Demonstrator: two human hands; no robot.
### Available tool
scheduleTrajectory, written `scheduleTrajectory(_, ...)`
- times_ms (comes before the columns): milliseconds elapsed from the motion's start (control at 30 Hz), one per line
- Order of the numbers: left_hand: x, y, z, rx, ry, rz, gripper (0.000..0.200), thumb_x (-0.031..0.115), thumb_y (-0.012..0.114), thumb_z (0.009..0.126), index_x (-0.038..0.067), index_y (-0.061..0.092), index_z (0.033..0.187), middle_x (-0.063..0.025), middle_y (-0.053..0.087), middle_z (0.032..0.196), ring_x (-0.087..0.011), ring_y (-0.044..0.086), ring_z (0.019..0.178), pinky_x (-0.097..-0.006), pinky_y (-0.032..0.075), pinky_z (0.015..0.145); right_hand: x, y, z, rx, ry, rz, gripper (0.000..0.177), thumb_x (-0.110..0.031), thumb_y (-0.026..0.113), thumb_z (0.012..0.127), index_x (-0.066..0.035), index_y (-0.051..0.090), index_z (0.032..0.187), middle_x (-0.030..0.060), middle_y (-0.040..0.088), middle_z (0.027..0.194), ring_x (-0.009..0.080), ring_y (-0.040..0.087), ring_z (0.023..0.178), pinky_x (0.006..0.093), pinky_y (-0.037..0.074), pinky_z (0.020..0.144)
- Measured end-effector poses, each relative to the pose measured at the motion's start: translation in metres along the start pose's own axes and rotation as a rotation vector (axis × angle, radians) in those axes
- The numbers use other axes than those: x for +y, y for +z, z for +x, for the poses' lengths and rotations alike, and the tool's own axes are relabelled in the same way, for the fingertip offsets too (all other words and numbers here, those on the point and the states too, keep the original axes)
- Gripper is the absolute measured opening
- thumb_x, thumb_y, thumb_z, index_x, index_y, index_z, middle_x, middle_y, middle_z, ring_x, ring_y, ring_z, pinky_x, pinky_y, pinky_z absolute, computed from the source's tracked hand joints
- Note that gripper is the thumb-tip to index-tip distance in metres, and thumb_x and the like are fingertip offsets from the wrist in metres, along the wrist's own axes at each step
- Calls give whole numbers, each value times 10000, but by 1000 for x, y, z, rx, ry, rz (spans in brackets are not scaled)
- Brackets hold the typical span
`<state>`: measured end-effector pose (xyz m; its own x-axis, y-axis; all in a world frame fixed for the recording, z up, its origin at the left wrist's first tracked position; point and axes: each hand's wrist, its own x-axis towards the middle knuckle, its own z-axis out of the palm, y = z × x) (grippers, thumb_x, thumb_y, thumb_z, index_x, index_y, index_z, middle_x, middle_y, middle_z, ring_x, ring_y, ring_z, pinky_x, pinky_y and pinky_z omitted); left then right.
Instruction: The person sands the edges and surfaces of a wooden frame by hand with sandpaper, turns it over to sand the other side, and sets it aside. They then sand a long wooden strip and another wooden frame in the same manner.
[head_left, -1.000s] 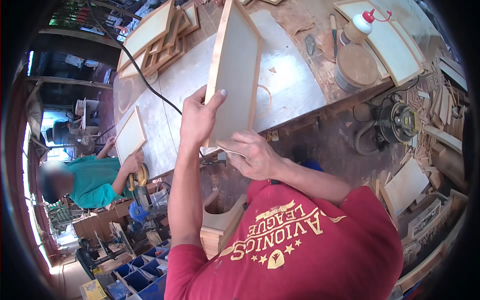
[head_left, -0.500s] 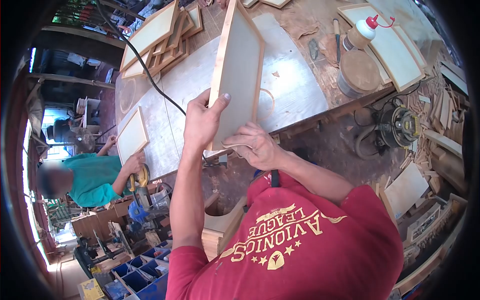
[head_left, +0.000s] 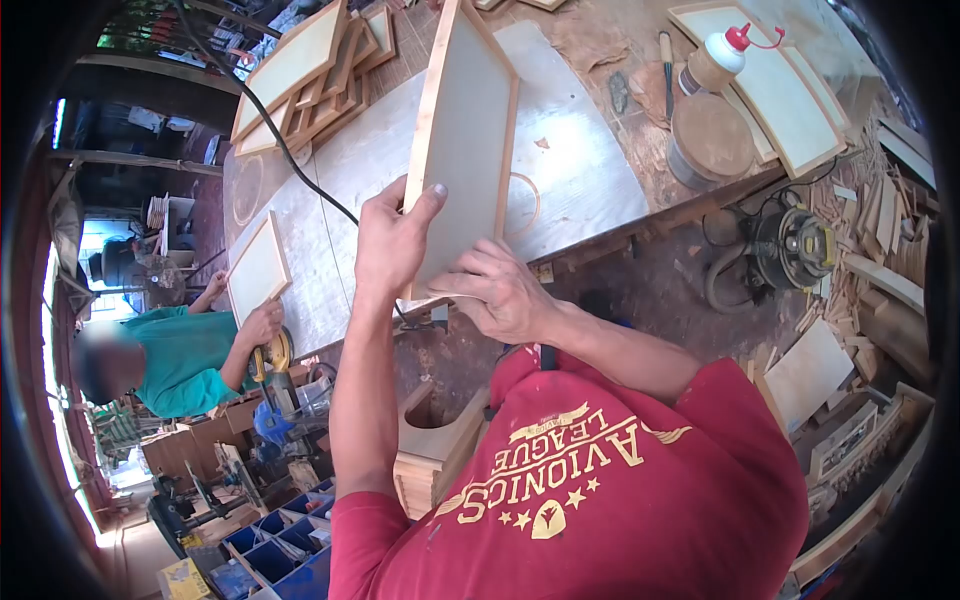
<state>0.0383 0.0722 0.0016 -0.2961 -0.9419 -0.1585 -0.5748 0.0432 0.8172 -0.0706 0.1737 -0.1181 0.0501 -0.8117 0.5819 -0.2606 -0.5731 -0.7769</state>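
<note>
A shallow wooden tray-like frame (head_left: 462,170) with a pale flat panel stands tilted up in front of me. My left hand (head_left: 392,240) is closed around its left side, thumb lying over the rim. At the frame's lower end my right hand (head_left: 500,292) presses a thin, beige piece of sandpaper (head_left: 437,298) against the edge, fingers bent over it. Most of the sandpaper is hidden under the fingers. Beneath the frame lies the pale worktable board (head_left: 580,150).
Similar frames (head_left: 300,80) are piled at the far left. A glue bottle (head_left: 715,60), a round tin (head_left: 710,140) and a chisel-like tool (head_left: 666,65) stand or lie at right. A co-worker in a green shirt (head_left: 190,355) handles another frame. A black cable (head_left: 270,125) crosses the left side.
My right hand has slid left along the frame's lower edge with the sandpaper. The left hand keeps its hold, and the whole view has shifted slightly.
</note>
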Motion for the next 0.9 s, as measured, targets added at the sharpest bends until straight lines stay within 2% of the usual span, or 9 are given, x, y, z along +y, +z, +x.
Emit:
scheduleTrajectory(100, 3, 1, 0, 23, 41, 41, 376, 253, 695, 992, -54, 735, 1206, -136, 770, 961, -154, 694, 845, -317, 555, 775, 8, 0, -10, 33, -22, -124, 363, -18, 678, 795, -107, 759, 1136, 74, 647, 998, 320, 590, 1024, 437, 477, 926)
scheduleTrajectory(200, 2, 5, -5, 0, 5, 32, 372, 247, 696, 993, -58, 735, 1202, -136, 773, 947, -148, 693, 841, -319, 556, 773, -19, -13, 10, -44, 23, -59, 311, -26, 696, 809, -88, 755, 1109, 77, 673, 1050, 323, 599, 1044, 435, 477, 917)
scheduleTrajectory(333, -4, 0, 4, 32, 48, 9, 367, 239, 696, 992, -61, 735, 1199, -138, 778, 917, -148, 693, 824, -326, 557, 763, 9, 2, -8, 20, -43, -205, 379, -32, 677, 776, -108, 750, 1139, 78, 623, 986, 320, 567, 1005, 448, 473, 926)
scheduleTrajectory(400, -4, 3, 2, 44, 79, 48, 361, 236, 692, 993, -58, 736, 1198, -141, 781, 909, -150, 695, 807, -331, 559, 750, -1, -1, 0, 15, -38, -125, 392, -30, 681, 771, -106, 744, 1151, 76, 636, 1028, 323, 571, 1031, 456, 470, 935)
scheduleTrajectory(467, 0, 2, 0, 15, 20, 42, 363, 239, 695, 993, -55, 736, 1202, -141, 782, 917, -145, 696, 821, -333, 559, 760, -22, -7, 7, -17, 15, -45, 410, -20, 681, 762, -99, 742, 1159, 73, 647, 1064, 327, 575, 1057, 468, 469, 946)
scheduleTrajectory(567, 5, 1, 1, 18, 22, 25, 379, 249, 697, 995, -58, 729, 1215, -137, 779, 937, -144, 697, 837, -329, 557, 769, 1, 3, -5, 59, -82, -138, 409, -20, 683, 761, -103, 746, 1157, 71, 606, 987, 313, 557, 985, 468, 476, 919)
scheduleTrajectory(667, 2, -1, 1, 3, 34, 61, 406, 267, 693, 999, -60, 719, 1237, -124, 769, 977, -154, 694, 863, -317, 551, 780, -10, 1, -1, 60, -53, -150, 414, -20, 681, 761, -110, 747, 1159, 71, 613, 995, 310, 560, 996, 459, 471, 934)
scheduleTrajectory(767, 2, 1, -1, -19, 16, 55, 410, 274, 696, 995, -54, 721, 1240, -124, 769, 983, -151, 691, 873, -319, 550, 789, -18, -5, 3, -39, 13, -111, 421, -27, 690, 752, -115, 750, 1159, 65, 635, 1033, 310, 567, 1024, 456, 465, 934)
scheduleTrajectory(900, 0, 0, 2, 2, 12, 52, 410, 278, 692, 996, -49, 723, 1240, -123, 768, 976, -147, 688, 875, -322, 549, 793, 4, 0, -9, 15, -61, -223, 427, -32, 688, 742, -112, 751, 1157, 54, 610, 984, 301, 556, 986, 446, 465, 903)
